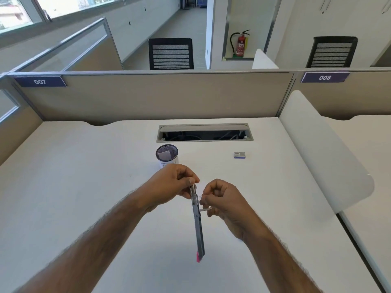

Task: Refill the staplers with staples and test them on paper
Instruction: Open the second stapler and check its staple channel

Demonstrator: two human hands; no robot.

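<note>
Aloft, left hand [175, 183] grips the stapler [198, 227]; right hand [223, 200] pinches staples [206, 210].

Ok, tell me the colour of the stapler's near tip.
Bright pink; the tip of the stapler shows best in the head view.

A mesh pen holder [167, 154] stands on a white table [84, 176] near an open cable tray [204, 133], while a black chair [171, 53] and a red fire extinguisher [240, 44] sit beyond the beige partition [158, 96].

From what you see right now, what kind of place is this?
Most likely an open-plan office: a partition with number plates 007 and 008, mesh-backed chairs beyond it, and a white desk with a cable hatch.
</note>
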